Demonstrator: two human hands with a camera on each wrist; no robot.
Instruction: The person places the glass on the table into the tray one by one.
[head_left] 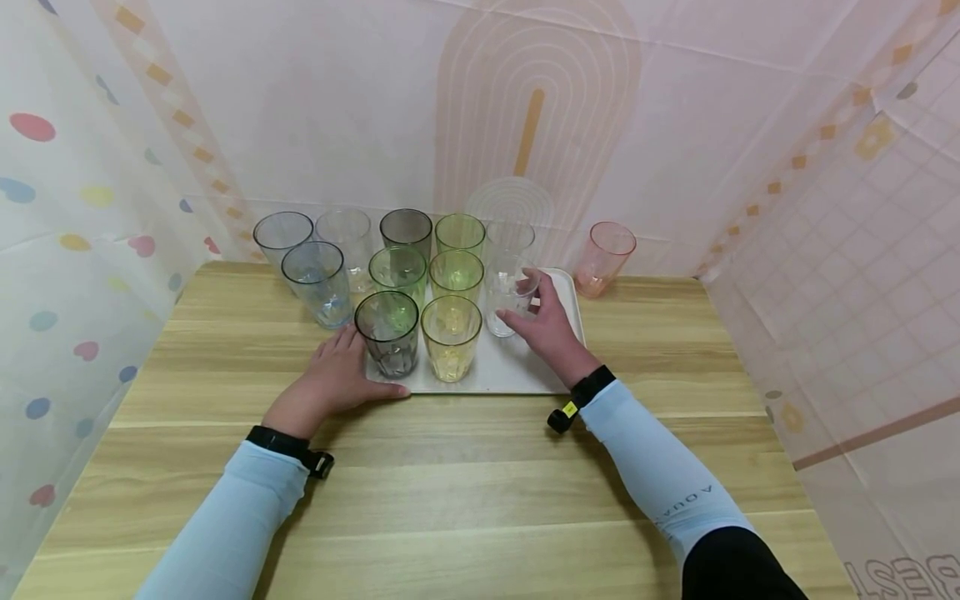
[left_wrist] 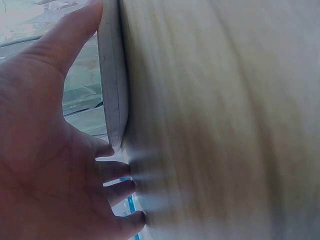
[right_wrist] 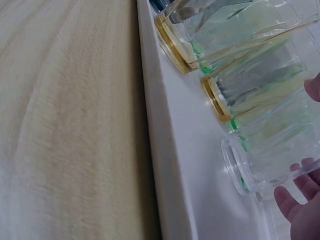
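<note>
Head view: twelve cups; right grip (head_left: pixel 543 321) clamped on clear cup (head_left: pixel 510 293), left grip (head_left: pixel 341 375) flat against tray (head_left: pixel 517 379).

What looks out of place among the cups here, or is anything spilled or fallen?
Only the pink cup stands apart: it is on the table beyond the tray's right edge, away from the other cups. Every cup is upright, and no spill or damage shows.
</note>
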